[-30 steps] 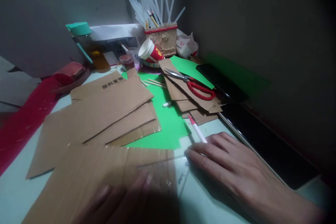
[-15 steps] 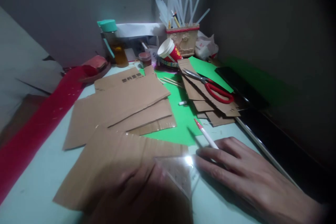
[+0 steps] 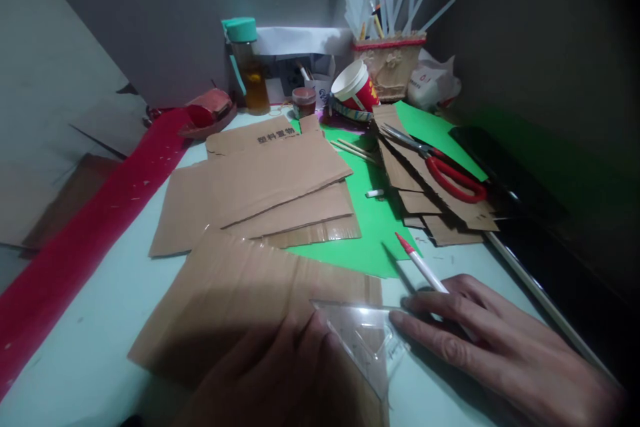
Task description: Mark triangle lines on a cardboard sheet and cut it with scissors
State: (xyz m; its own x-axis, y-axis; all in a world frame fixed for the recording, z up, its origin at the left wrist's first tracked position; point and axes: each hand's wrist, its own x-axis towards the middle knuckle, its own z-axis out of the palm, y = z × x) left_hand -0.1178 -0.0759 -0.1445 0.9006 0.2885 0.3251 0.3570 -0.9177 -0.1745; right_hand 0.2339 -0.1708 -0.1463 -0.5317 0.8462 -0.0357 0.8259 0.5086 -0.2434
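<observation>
A clear triangular set square (image 3: 353, 330) lies across the right end of a brown cardboard piece (image 3: 235, 280), its right corner past the cardboard's edge. My left hand (image 3: 270, 367), in shadow at the bottom, has its fingers bunched together and fingertips on the set square's left corner. Its palm and wrist are too dark to make out. My right hand (image 3: 490, 340) has a white pen (image 3: 425, 270) with a red tip tucked between its fingers, tip pointing up and left. The index fingertip of that hand touches the set square's right corner.
Stacked cardboard sheets (image 3: 250, 180) lie beyond, partly over green paper (image 3: 373, 227). Red-handled scissors (image 3: 450, 173) rest on cardboard strips at the right. A bottle (image 3: 255, 80), a tilted paper cup (image 3: 350, 83) and a basket of straws (image 3: 390, 70) stand at the back.
The view has swung left, so everything sits further right in the picture. The set square has turned slightly clockwise, and its bright glare has faded. Both hands keep their holds.
</observation>
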